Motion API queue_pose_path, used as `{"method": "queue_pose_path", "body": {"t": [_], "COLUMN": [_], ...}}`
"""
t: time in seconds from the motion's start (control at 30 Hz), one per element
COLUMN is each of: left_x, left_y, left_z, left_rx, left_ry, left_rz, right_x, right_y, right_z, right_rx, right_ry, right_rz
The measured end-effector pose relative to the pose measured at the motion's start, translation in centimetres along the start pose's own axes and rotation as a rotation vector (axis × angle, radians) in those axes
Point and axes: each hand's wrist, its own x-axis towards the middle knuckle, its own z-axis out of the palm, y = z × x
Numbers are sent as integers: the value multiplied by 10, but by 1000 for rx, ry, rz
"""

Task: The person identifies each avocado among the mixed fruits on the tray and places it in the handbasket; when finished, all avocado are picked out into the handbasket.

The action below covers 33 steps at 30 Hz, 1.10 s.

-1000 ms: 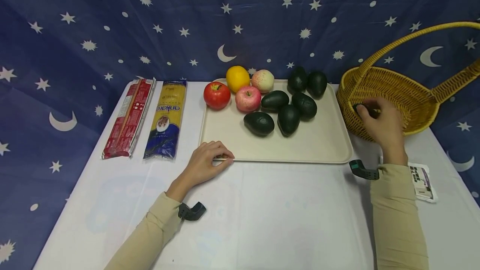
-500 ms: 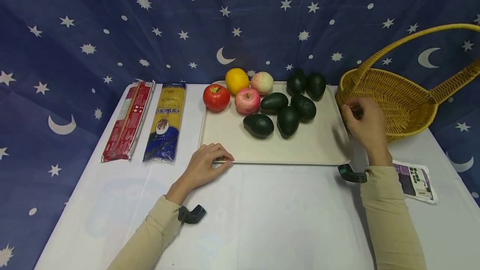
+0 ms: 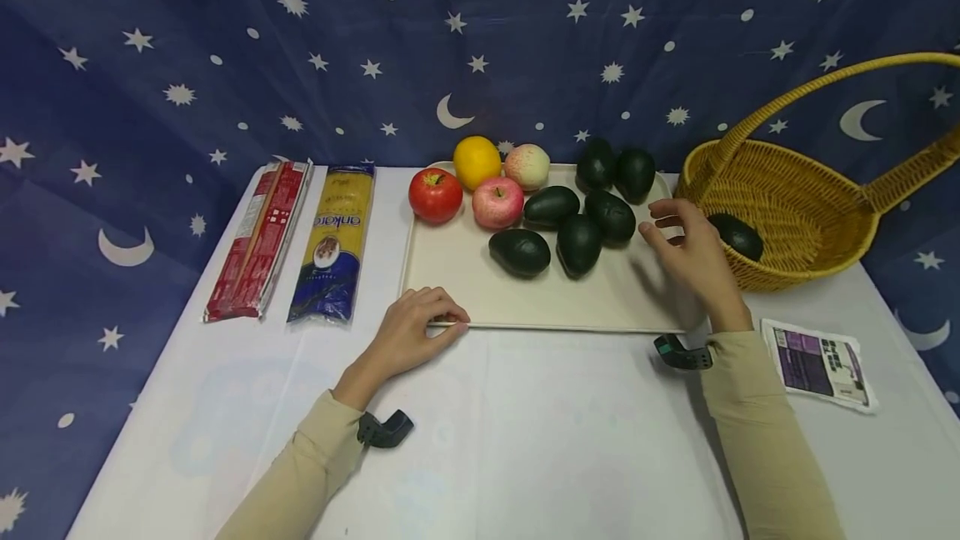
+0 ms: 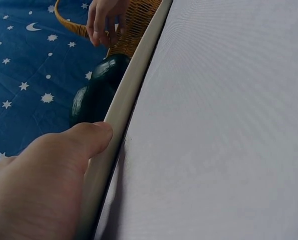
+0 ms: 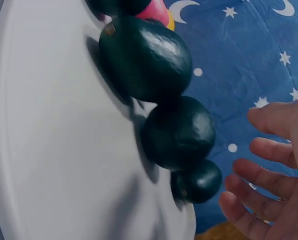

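Observation:
My left hand holds the near rim of the cream tray at its left corner, the thumb on the edge. My right hand hovers over the tray's right end with fingers apart and nothing in them. Left of it several dark green avocados lie on the tray, the nearest being an avocado; in the right wrist view an avocado sits beside the fingertips. Another avocado lies inside the wicker basket, just right of that hand.
A tomato, an apple, a yellow fruit and a peach sit at the tray's back left. Left of the tray lie a red packet and a pasta bag. A white-and-purple pouch lies before the basket.
My right hand has let go of an avocado in the basket and moved left, out over the tray. The left hand has stayed at the rim.

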Motion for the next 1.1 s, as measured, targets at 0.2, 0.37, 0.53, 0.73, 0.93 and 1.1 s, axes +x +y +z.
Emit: {"method": "queue_pose_path", "body": {"t": [0.2,0.37,0.53,0.73,0.93,1.1], "left_x": [1,1,2,2,1,2], "left_y": [-1,-2,-2,-2,1,0], "left_z": [0,0,0,0,3,1], "left_rx": [-13,-17,-20,-21,-6,11], "left_ry": [-12,2,-2,1,-10,5], "left_rz": [-12,4,-1,-14,-6,4], "right_x": [8,16,25,33,31,32], "right_y": [1,1,5,6,9,11], "right_z": [9,16,25,32,36,40], "right_rx": [85,84,75,105,63,65], "right_ry": [-43,-47,-36,-50,-100,-118], "right_rz": [3,19,40,39,116,147]}}
